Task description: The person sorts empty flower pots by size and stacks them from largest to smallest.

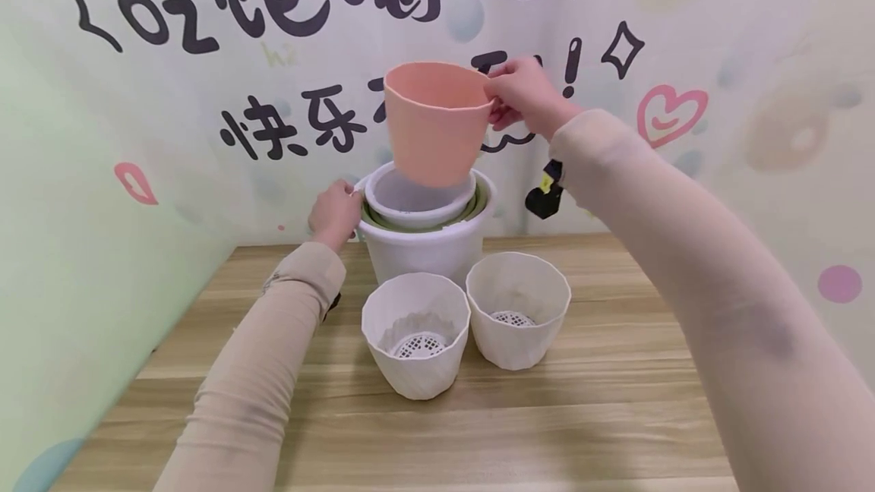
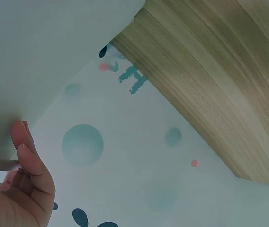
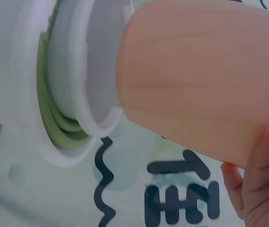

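My right hand (image 1: 522,97) pinches the rim of an orange-pink flower pot (image 1: 437,131) and holds it upright just above a nest of pots. In the right wrist view the pot's base (image 3: 125,80) is at the mouth of the innermost white pot (image 3: 99,71). My left hand (image 1: 336,212) grips the rim of the large white outer pot (image 1: 424,253) on its left side. Green pots (image 1: 481,200) sit between the outer pot and the inner white pot. The left wrist view shows thumb and fingers (image 2: 28,151) at that rim.
Two ribbed white pots with grid bottoms stand in front, a left one (image 1: 417,382) and a right one (image 1: 517,348). All stand on a wood-grain table (image 1: 615,416). A wall (image 1: 752,36) with printed lettering rises right behind; another pale green wall (image 1: 102,272) is at left.
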`<state>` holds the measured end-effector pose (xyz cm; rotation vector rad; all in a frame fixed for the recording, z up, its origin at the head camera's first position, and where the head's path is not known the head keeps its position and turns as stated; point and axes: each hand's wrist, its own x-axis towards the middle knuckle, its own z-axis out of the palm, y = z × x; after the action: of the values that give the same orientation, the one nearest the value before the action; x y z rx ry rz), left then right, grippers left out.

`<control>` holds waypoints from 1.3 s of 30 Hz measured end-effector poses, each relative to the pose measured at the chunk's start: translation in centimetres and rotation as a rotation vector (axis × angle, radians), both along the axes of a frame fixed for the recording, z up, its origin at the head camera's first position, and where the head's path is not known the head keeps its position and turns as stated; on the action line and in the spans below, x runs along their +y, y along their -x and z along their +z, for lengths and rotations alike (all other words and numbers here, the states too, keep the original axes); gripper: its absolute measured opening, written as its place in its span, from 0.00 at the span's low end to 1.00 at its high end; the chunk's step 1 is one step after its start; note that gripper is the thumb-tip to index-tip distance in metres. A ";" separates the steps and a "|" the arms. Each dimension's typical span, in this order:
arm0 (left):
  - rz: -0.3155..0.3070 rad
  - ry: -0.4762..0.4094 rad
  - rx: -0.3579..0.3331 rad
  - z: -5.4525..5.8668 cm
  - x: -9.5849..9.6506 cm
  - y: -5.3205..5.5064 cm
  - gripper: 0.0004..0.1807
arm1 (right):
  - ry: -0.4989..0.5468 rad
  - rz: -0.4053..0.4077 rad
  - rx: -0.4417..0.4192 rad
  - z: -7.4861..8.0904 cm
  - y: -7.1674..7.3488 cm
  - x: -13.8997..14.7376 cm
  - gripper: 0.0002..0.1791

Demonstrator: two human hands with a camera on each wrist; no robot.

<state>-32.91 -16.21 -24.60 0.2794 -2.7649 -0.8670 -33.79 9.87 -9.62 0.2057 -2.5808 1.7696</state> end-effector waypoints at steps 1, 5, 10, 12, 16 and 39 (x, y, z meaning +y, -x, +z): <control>0.003 0.001 0.000 0.0 0.0 0.0 0.19 | -0.003 -0.009 0.021 -0.3 0.0 -0.4 0.14; 0.006 0.003 0.000 0.1 0.0 -0.2 0.19 | 0.003 -0.031 0.077 -1.5 0.5 -2.0 0.15; 0.016 -0.002 -0.004 0.2 0.0 -0.4 0.20 | -0.004 -0.025 0.099 -3.1 0.8 -3.1 0.12; 0.019 -0.001 -0.003 0.2 0.0 -0.4 0.20 | -0.014 -0.024 0.096 -3.6 0.9 -3.3 0.11; 0.020 0.000 -0.004 0.1 0.0 -0.3 0.21 | -0.006 -0.038 0.096 -4.8 1.1 -3.6 0.11; 0.002 0.001 0.002 -0.2 0.0 0.0 0.22 | -0.011 -0.088 0.078 -11.1 2.4 -3.5 0.12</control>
<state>-32.92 -16.17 -24.76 0.2808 -2.7624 -0.8651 -36.17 6.38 -20.74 0.1553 -2.5061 1.6838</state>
